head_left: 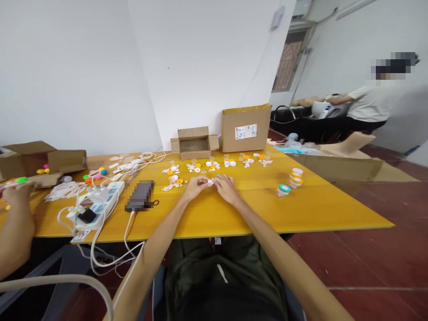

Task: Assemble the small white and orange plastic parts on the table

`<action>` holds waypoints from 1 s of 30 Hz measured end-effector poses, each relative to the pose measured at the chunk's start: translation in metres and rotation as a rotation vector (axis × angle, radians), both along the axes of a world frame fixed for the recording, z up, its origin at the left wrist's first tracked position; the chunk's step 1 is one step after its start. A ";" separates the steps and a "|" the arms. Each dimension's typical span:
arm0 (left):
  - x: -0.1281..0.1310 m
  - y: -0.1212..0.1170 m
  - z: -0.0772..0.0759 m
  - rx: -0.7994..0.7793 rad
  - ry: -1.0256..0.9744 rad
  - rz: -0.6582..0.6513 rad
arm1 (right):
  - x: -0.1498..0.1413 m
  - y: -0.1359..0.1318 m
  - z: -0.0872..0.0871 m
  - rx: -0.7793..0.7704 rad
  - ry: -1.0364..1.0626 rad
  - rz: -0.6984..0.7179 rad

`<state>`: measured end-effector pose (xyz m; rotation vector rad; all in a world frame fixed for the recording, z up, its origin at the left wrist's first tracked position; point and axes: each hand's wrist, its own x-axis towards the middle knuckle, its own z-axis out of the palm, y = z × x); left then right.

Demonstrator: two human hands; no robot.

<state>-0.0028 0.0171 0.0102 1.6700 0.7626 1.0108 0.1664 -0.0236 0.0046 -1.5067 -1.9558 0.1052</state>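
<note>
My left hand and my right hand meet over the middle of the table, fingers closed together. Between their fingertips is a small white piece with dark spots; its exact kind is too small to make out. Just behind them stands a small clear cup, partly hidden by the fingers. Left of my left hand lies a group of spotted white pieces with an orange ring and another clear cup. Several similar groups form a row farther back.
Stacked clear jars and a teal-lidded jar stand at right. An open carton and a larger box stand behind. Leftward are a phone, a power strip, cables and another person's hand.
</note>
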 end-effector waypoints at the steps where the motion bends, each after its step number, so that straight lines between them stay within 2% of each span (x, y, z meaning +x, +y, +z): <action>1: 0.000 0.000 0.000 -0.002 0.001 0.001 | 0.000 0.000 0.000 0.000 0.003 0.006; 15: -0.002 -0.005 0.004 0.004 -0.007 -0.022 | 0.003 0.005 -0.002 0.002 0.082 0.066; 24: 0.000 -0.002 0.002 0.076 0.066 0.103 | 0.002 0.005 -0.001 0.002 0.120 0.071; 30: -0.004 -0.002 -0.001 0.173 0.161 0.279 | 0.002 0.004 -0.002 0.040 0.138 -0.024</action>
